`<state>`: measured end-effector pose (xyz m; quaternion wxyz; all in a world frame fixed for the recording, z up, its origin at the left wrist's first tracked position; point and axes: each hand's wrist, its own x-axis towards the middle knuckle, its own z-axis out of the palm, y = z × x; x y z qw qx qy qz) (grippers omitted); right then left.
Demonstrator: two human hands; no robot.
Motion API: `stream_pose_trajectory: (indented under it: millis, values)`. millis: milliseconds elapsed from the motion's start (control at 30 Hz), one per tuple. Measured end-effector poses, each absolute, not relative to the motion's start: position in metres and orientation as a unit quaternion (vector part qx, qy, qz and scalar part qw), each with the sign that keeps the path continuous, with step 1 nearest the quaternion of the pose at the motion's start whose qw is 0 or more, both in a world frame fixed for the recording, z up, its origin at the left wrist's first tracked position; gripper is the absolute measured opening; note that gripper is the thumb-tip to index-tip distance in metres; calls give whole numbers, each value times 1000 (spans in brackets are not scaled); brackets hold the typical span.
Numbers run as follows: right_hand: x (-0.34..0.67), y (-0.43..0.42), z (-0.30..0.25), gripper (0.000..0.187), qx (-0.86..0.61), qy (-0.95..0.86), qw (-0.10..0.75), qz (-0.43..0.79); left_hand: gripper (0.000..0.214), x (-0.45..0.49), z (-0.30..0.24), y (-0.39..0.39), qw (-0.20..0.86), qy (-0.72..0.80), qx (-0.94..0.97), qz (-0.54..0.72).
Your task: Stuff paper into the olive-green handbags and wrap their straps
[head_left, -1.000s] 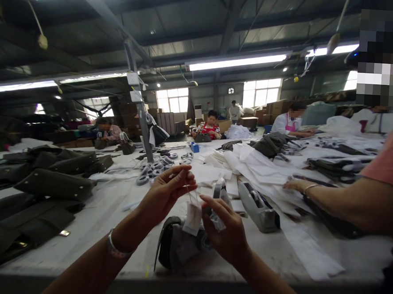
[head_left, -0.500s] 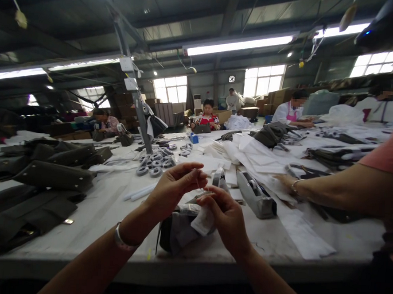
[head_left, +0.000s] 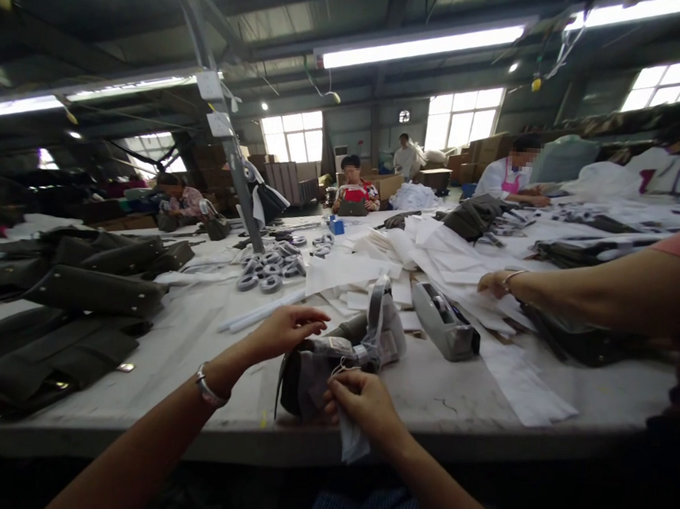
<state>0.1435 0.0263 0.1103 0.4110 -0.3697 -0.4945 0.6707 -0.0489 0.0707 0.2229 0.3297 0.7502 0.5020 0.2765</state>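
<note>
A small dark bag wrapped in grey-white paper lies at the near edge of the white table. My left hand, with a bracelet at the wrist, rests on the bag's top with fingers curled. My right hand is closed on a white paper tag that hangs down over the table edge, with a thin string looping up to the bag.
A grey tape dispenser stands right of the bag. Dark green bags pile at the left. Tape rolls, white paper sheets and a pole lie beyond. Another person's arm reaches in from the right. Other workers sit farther back.
Both hands dropped from in front of me to the bag. The left let go of the string and settled on the bag; the right pulled the tag down over the table edge.
</note>
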Motion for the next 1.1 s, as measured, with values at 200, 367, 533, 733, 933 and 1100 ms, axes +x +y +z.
stream_pose_trajectory:
  millis: [200, 367, 533, 733, 933, 1100]
  values:
    - [127, 38, 117, 29, -417, -497, 454, 611, 21, -63, 222, 95, 341, 504, 774, 176]
    - [115, 43, 130, 28, -403, -455, 499, 617, 23, -62, 229, 113, 399, 482, 773, 102]
    - [101, 50, 127, 27, -409, -341, 488, 692, 35, -61, 229, 118, 455, 461, 757, 85]
    - [102, 51, 131, 17, -453, -458, 498, 580, 47, -61, 227, 110, 498, 445, 737, 101]
    - [106, 57, 134, 21, -504, -533, 502, 457, 51, -55, 221, 102, 488, 461, 733, 109]
    - [108, 63, 134, 24, -513, -547, 489, 446, 29, -52, 219, 99, 407, 493, 749, 172]
